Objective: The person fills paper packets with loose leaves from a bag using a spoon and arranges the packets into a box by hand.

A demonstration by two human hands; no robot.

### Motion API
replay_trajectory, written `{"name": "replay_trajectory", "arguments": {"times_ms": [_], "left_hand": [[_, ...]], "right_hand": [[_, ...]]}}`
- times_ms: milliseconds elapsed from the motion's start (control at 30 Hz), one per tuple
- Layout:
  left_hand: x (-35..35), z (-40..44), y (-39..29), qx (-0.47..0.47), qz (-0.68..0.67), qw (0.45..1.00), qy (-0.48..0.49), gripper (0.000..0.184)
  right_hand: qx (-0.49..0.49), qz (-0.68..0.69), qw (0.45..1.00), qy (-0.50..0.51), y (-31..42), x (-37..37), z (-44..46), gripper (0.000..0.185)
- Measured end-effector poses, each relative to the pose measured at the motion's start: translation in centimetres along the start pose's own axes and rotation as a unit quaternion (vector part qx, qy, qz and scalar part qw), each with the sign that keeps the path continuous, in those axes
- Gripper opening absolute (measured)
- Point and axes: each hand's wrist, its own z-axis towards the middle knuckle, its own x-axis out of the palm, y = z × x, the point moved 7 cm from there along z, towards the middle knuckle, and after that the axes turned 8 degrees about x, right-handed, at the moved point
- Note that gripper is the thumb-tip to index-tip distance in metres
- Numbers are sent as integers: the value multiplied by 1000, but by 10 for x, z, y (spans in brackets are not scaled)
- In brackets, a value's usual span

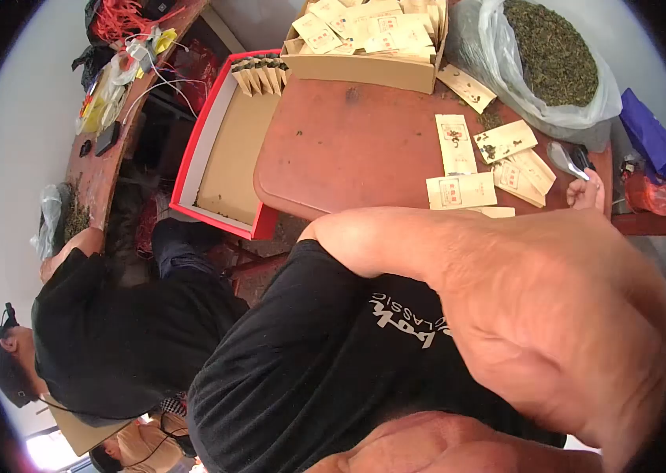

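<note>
My right hand [589,191] shows at the table's right edge with its fingers curled at the handle of a spoon [560,158]. A dark object [582,155] lies beside the spoon. A large bare forearm [538,260] crosses close before the camera and hides much of the view; my left hand is not visible. Nearby lie several printed paper packets [461,191], some with dark leaf bits [504,143] on them. Behind them stands a clear plastic bag [471,39] full of dried dark-green leaves [550,55].
A cardboard box [360,69] of packets stands at the table's [341,142] back. Left of it is a red-rimmed tray [226,169] with upright packets [260,75]. A co-worker [128,331] sits at a side table [85,169]. A purple bag [652,134] lies far right.
</note>
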Motion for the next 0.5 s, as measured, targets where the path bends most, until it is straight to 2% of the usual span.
{"name": "replay_trajectory", "arguments": {"times_ms": [133,267,400,500], "left_hand": [[6,-14,13,-50,69,996,-10,14],[17,-36,22,-78,56,993,-66,9],[22,-46,28,-112,75,990,-49,15],[26,-57,30,-125,84,983,-103,17]], "right_hand": [[1,7,1000,0,-2,1,0,26],[6,17,1000,-3,8,9,-7,25],[15,-1,1000,-15,7,8,-6,26],[20,-4,1000,-10,5,9,-5,26]]}}
